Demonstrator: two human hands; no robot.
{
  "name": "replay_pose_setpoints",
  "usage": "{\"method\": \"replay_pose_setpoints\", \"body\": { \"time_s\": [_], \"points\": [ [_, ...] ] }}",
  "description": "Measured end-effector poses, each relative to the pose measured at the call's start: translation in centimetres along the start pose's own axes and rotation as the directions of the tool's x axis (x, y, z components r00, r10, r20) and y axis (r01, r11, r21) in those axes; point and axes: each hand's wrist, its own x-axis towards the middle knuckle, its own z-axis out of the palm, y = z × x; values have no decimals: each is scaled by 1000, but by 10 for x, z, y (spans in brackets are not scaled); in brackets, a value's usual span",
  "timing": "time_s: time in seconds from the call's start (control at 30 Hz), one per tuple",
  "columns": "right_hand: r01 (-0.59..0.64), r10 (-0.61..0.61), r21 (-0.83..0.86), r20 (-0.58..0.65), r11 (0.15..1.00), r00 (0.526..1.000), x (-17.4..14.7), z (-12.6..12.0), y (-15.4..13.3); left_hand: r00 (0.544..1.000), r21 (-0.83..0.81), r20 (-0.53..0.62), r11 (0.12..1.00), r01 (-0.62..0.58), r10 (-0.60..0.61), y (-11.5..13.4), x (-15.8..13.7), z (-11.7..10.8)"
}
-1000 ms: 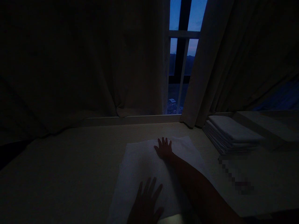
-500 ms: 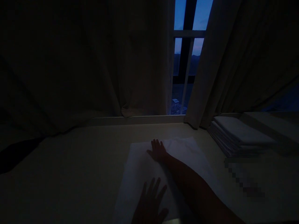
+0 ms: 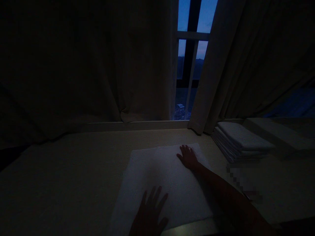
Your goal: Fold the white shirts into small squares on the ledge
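A white towel-like cloth (image 3: 167, 186) lies spread out on the pale surface in front of me. My left hand (image 3: 151, 209) rests at its near part with fingers spread, holding nothing. Farther off, my right hand (image 3: 188, 158) lies flat near the cloth's far right corner, fingers stretched out. The forearm behind it covers part of the cloth's right edge. Dim light hides the fine texture of the fabric.
To the right stands a stack of folded white cloths (image 3: 243, 139), with a pale block-like shape (image 3: 275, 134) beyond it. A blurred-out patch (image 3: 243, 180) lies nearer. Dark curtains (image 3: 142, 65) hang along the back around a narrow window (image 3: 190, 59).
My right hand has slid rightward across the far part of the cloth, which looks smoother there. My left hand stays at the near part. The view has shifted slightly.
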Motion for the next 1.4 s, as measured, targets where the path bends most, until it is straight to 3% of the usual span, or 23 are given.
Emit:
{"method": "replay_pose_setpoints", "body": {
  "time_s": [0.1, 0.17, 0.27, 0.37, 0.43, 0.53, 0.63, 0.77, 0.87, 0.97, 1.13, 1.27, 1.4],
  "points": [
    [-79, 78, 17, 30, 997, 996, 25, -19, 6, 1000, 37, -9, 999, -10, 11, 0, 0, -2],
    [-73, 72, 19, 7, 997, 997, 25, -25, -3, 1000, 63, -16, 998, -16, 17, 0, 0, -2],
    [59, -59, -4, -58, 998, 997, -8, -17, -19, 999, 79, -30, 997, -22, 24, 1, 1, -2],
    [150, -151, -16, -62, 989, 987, -55, 2, -10, 1000, 76, -24, 997, -13, 15, 1, 2, -2],
    [46, -46, -19, -30, 999, 998, -74, 8, 16, 1000, 70, -19, 997, -13, 15, 1, 3, -1],
    [-165, 165, -38, 12, 986, 986, -72, 0, 64, 999, 54, -23, 998, -24, 25, 1, 3, 0],
    [-217, 217, -63, -10, 974, 976, -57, -18, 86, 999, 42, -38, 999, -18, 20, 2, 4, 1],
    [-93, 72, -117, -167, 989, 983, -74, -20, 64, 999, 44, -32, 999, -16, 17, 2, 4, 1],
    [27, -40, -108, -128, 994, 991, -112, -3, 50, 999, 40, -24, 999, -25, 26, 0, 3, 3],
    [-77, 69, -80, -99, 994, 993, -141, 14, 58, 1000, 23, -21, 1000, -21, 21, -1, 3, 4],
    [-219, 200, -72, -213, 973, 956, -148, 16, 68, 999, 11, -22, 1000, -24, 25, 0, 2, 3],
    [-236, 191, -92, -346, 967, 919, -150, 9, 54, 999, 24, -24, 999, -29, 30, -2, 0, 4],
    [-195, 146, -116, -337, 974, 930, -157, 0, 46, 999, 25, -47, 999, -22, 23, -3, 0, 9]
  ]
}}
